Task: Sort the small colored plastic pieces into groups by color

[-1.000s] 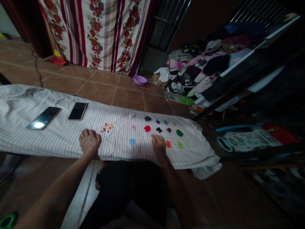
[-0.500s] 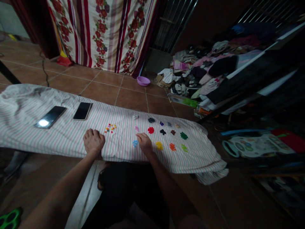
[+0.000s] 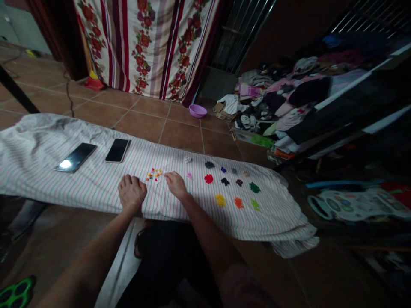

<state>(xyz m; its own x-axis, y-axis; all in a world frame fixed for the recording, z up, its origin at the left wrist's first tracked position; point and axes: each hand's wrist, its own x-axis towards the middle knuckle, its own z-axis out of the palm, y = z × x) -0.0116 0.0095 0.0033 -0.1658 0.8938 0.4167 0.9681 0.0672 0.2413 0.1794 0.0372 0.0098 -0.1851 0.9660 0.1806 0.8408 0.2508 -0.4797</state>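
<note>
My left hand (image 3: 131, 191) rests on the striped cloth (image 3: 96, 188) with its fingers curled under; whatever may be inside is hidden. Just right of it lies a loose mix of tiny coloured pieces (image 3: 156, 172), mostly red, yellow and white. Beside that mix, my right hand (image 3: 176, 185) has thumb and forefinger pinched together; anything between the tips is too small to make out. Colour-sorted piles spread to its right, among them pink (image 3: 189, 176), red (image 3: 208, 179), yellow (image 3: 220, 200), orange (image 3: 238, 202) and dark green (image 3: 254, 187). My right wrist mostly covers a light blue pile (image 3: 190, 193).
Two phones, a larger one (image 3: 76, 158) and a smaller one (image 3: 117, 150), lie on the cloth at the left. On the tiled floor beyond stand a purple basin (image 3: 198, 111) and a heap of clothes (image 3: 272, 94). A floral curtain (image 3: 154, 47) hangs behind.
My right hand has moved left from the light blue pile to the mixed pieces. My left hand stays curled on the cloth. The whole view has shifted slightly.
</note>
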